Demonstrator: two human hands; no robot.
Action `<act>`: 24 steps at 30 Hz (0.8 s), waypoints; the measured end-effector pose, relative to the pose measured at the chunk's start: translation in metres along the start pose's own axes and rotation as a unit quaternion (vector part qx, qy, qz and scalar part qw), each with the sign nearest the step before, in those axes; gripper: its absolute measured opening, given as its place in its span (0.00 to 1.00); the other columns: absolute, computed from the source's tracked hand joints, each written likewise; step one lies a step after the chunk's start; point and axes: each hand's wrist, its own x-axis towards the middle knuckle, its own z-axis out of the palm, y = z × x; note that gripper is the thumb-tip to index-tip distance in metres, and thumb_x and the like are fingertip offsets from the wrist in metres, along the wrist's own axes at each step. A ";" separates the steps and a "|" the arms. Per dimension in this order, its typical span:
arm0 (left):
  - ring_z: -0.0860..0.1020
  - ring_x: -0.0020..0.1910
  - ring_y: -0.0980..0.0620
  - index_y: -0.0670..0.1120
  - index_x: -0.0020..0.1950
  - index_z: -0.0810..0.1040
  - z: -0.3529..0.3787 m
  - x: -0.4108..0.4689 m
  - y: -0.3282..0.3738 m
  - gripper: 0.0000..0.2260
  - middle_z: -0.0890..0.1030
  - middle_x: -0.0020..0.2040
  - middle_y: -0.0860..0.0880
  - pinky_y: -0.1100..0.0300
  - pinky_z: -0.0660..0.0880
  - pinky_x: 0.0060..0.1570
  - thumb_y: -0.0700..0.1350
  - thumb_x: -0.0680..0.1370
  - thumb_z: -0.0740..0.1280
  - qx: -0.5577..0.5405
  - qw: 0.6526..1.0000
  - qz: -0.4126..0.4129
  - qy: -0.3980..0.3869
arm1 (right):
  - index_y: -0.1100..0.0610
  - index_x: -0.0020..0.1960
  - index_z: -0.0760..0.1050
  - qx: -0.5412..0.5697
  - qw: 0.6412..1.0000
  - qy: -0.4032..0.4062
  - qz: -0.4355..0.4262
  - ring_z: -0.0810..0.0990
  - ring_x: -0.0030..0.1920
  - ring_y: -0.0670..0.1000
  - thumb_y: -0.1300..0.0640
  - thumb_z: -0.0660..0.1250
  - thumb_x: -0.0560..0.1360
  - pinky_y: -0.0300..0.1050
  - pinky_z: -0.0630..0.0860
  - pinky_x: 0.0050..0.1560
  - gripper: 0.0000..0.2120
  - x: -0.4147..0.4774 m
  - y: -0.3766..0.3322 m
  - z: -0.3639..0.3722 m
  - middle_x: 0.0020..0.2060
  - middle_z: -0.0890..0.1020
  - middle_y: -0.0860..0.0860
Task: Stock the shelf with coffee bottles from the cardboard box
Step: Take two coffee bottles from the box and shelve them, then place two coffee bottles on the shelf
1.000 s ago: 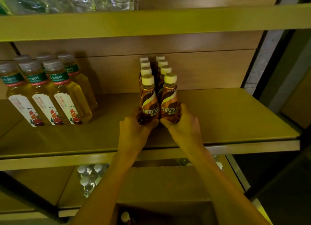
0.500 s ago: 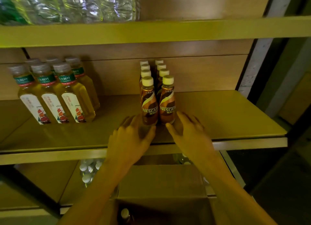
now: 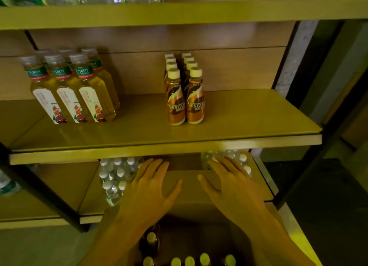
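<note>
Two rows of brown Nescafe coffee bottles (image 3: 185, 98) with cream caps stand upright on the middle shelf (image 3: 249, 124), the front pair side by side. Both hands hover below that shelf, above the cardboard box (image 3: 191, 186). My left hand (image 3: 147, 194) has its fingers spread and holds nothing. My right hand (image 3: 233, 190) is likewise spread and empty. Several more coffee bottles (image 3: 189, 260) show their cream caps inside the box at the bottom edge of the view.
Yellow tea bottles (image 3: 73, 90) stand at the left of the middle shelf. Water bottles (image 3: 115, 176) sit on the lower shelf behind the box, and wrapped water bottles fill the top shelf (image 3: 179, 10). A dark shelf upright (image 3: 298, 126) bounds the right side.
Both hands let go of the front pair of coffee bottles and drew back and down from the shelf to above the box. The view tilted down.
</note>
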 end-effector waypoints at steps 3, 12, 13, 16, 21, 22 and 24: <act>0.78 0.64 0.47 0.46 0.64 0.79 0.021 -0.026 -0.003 0.30 0.81 0.63 0.48 0.51 0.78 0.55 0.66 0.76 0.57 -0.003 0.999 -0.004 -0.049 | 0.47 0.72 0.69 0.003 0.999 -0.044 0.003 0.64 0.76 0.52 0.32 0.51 0.77 0.54 0.65 0.74 0.31 -0.013 0.004 0.021 0.72 0.72 0.48; 0.74 0.68 0.52 0.53 0.67 0.76 0.097 -0.099 -0.026 0.32 0.76 0.69 0.54 0.55 0.79 0.53 0.69 0.74 0.50 -0.006 0.969 -0.115 -0.217 | 0.48 0.74 0.67 0.012 0.982 -0.190 0.016 0.64 0.75 0.51 0.37 0.56 0.80 0.49 0.61 0.75 0.26 -0.040 0.012 0.110 0.73 0.70 0.47; 0.74 0.68 0.52 0.53 0.68 0.76 0.105 -0.108 -0.030 0.33 0.75 0.69 0.54 0.56 0.79 0.53 0.69 0.73 0.48 -0.009 0.963 -0.130 -0.235 | 0.48 0.74 0.66 0.011 0.978 -0.210 0.017 0.63 0.75 0.51 0.38 0.56 0.80 0.48 0.60 0.75 0.26 -0.041 0.012 0.121 0.73 0.69 0.47; 0.76 0.64 0.53 0.55 0.67 0.75 0.125 -0.130 -0.039 0.33 0.76 0.67 0.56 0.59 0.78 0.51 0.69 0.72 0.47 -0.014 0.948 -0.176 -0.265 | 0.50 0.74 0.66 -0.002 0.963 -0.270 0.013 0.64 0.75 0.52 0.39 0.56 0.81 0.49 0.59 0.75 0.26 -0.041 0.013 0.152 0.73 0.70 0.48; 0.76 0.63 0.51 0.54 0.67 0.74 0.142 -0.156 -0.045 0.28 0.78 0.63 0.55 0.57 0.78 0.53 0.67 0.75 0.53 -0.017 0.925 -0.244 -0.289 | 0.52 0.75 0.66 -0.019 0.933 -0.359 -0.005 0.66 0.74 0.54 0.40 0.56 0.81 0.52 0.62 0.74 0.26 -0.033 0.010 0.198 0.72 0.70 0.51; 0.76 0.63 0.50 0.54 0.68 0.73 0.144 -0.159 -0.044 0.28 0.78 0.63 0.54 0.57 0.78 0.54 0.67 0.75 0.54 -0.021 0.921 -0.257 -0.293 | 0.52 0.75 0.66 -0.022 0.928 -0.372 -0.010 0.66 0.74 0.54 0.40 0.56 0.81 0.52 0.63 0.74 0.27 -0.030 0.008 0.206 0.72 0.71 0.51; 0.75 0.62 0.50 0.54 0.69 0.72 0.150 -0.162 -0.040 0.27 0.78 0.62 0.54 0.56 0.77 0.53 0.66 0.76 0.54 -0.032 0.910 -0.278 -0.305 | 0.52 0.74 0.67 -0.022 0.918 -0.396 -0.019 0.68 0.73 0.55 0.40 0.57 0.80 0.52 0.65 0.72 0.27 -0.022 0.003 0.221 0.71 0.71 0.52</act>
